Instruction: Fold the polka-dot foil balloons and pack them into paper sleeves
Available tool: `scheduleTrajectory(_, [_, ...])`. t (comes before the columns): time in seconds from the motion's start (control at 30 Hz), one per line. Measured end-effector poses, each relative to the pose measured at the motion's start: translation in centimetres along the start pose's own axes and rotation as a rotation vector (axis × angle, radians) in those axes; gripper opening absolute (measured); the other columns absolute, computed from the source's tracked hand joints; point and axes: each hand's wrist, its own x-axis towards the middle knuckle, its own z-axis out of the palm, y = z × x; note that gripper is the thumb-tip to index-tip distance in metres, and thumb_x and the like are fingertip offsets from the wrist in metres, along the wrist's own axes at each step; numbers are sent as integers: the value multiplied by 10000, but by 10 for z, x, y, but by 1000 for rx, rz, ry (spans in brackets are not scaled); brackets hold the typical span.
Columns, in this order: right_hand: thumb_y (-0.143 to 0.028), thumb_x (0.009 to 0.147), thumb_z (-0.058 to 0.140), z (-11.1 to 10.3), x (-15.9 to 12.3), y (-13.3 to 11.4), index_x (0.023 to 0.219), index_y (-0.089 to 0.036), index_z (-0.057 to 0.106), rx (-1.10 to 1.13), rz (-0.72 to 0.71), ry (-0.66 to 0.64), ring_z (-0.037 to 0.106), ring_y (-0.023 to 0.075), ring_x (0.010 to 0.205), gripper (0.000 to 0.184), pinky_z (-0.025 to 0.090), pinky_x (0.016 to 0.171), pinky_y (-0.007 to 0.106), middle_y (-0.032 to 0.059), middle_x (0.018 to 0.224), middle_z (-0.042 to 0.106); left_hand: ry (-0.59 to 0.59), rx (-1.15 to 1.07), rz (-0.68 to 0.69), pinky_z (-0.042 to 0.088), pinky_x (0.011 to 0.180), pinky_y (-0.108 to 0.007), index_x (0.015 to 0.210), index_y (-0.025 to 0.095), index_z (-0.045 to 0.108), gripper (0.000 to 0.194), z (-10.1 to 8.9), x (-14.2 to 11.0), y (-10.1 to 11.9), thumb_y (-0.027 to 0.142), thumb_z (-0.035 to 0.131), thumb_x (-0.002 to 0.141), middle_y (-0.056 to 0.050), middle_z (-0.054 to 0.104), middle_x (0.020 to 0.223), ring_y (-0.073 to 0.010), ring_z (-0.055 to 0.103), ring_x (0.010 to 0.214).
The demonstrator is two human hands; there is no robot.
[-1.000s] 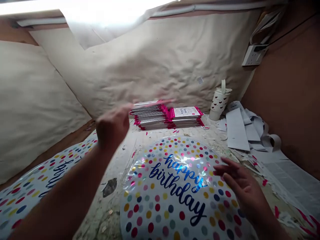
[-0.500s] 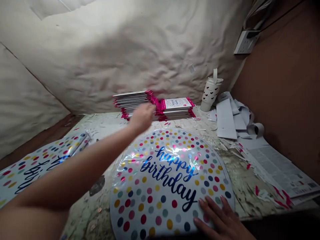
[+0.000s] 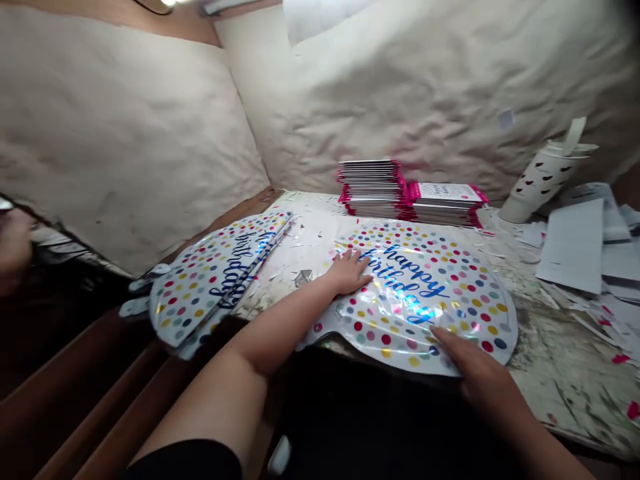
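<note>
A flat foil balloon [image 3: 465, 300] with coloured dots and blue "happy birthday" lettering lies on the worktable, its neck pointing left near the front edge. My left hand [image 3: 350, 271] rests palm down on its left part, fingers spread. At the balloon's front right edge is my right hand [image 3: 475, 363], seen from the side with its fingers stretched over the foil; some fingers are hidden. Farther left, folded foil balloons [image 3: 200, 280] of the same print lie across the table's edge, their tails hanging over.
A tall stack of pink-edged packets [image 3: 373, 187] stands at the back beside a lower stack [image 3: 445, 203]. To the right are a white tumbler [image 3: 545, 177] and white card pieces [image 3: 573, 247]. Scraps litter the table [image 3: 565, 373]. Another person's hand [image 3: 15, 243] shows at far left.
The view has swung left. My left hand has come back from the packet stack onto the balloon. The balloon's neck now shows at the left, and my right hand has turned onto its side.
</note>
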Motion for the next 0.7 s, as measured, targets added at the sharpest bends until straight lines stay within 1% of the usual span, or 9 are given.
scheduleTrajectory(0.1, [15,581,350,8,7,2,1286,-185,461,-13,7,-16,448,240,1227,741,393,1004,487,69,1323,494,90,45,-108,191,1087,-349,1357,202,358,497,-4,-18,-27,399,351,901,-75,296,1460,-218,221,1343])
scheduleTrajectory(0.17, [2,570,357,11,6,3,1281,-199,462,-2,-1,-27,416,241,1251,746,369,1020,497,56,1338,480,148,87,-248,185,1088,-320,1353,136,358,467,-8,-46,-59,294,295,918,-114,332,1435,-200,253,1328])
scheduleTrajectory(0.27, [-4,573,359,12,4,3,1278,-199,464,17,27,-29,392,234,1268,739,340,1040,491,51,1346,472,199,158,-507,229,1057,-420,1333,30,352,477,-17,-93,-121,230,256,911,-209,368,1386,-279,308,1293])
scheduleTrajectory(0.33, [-3,571,358,13,3,3,1274,-191,468,27,33,-26,391,231,1270,736,326,1047,491,56,1347,470,186,194,-622,300,998,-459,1331,52,361,506,-24,-117,-158,302,331,892,-216,419,1343,-325,382,1235])
scheduleTrajectory(0.4, [-7,562,361,13,4,3,1273,-187,469,42,31,-27,398,233,1265,741,324,1045,493,60,1348,470,154,216,-656,346,965,-429,1332,112,380,529,-28,-131,-184,383,365,878,-173,453,1332,-317,429,1199])
scheduleTrajectory(0.47, [-11,557,362,14,5,2,1273,-186,472,59,42,-22,399,237,1264,745,315,1049,498,60,1349,469,123,229,-658,378,935,-395,1319,163,412,508,-31,-137,-198,415,336,884,-132,480,1321,-299,461,1173])
scheduleTrajectory(0.53, [-13,563,360,14,5,2,1272,-188,474,69,59,-17,397,237,1266,739,302,1056,498,58,1350,468,104,246,-654,398,903,-388,1307,178,431,488,-33,-137,-202,401,308,892,-124,505,1296,-300,485,1144])
scheduleTrajectory(0.6, [-15,567,360,14,5,2,1274,-194,472,71,63,-15,397,236,1266,738,299,1057,496,55,1352,466,96,273,-638,400,890,-387,1340,193,386,487,-34,-135,-200,363,317,889,-125,503,1288,-303,497,1122])
scheduleTrajectory(0.7, [-24,565,366,16,3,2,1282,-208,463,77,65,-19,396,241,1267,747,296,1057,498,46,1358,460,75,318,-592,392,890,-372,1389,272,285,509,-35,-128,-195,254,321,882,-101,454,1323,-283,507,1103])
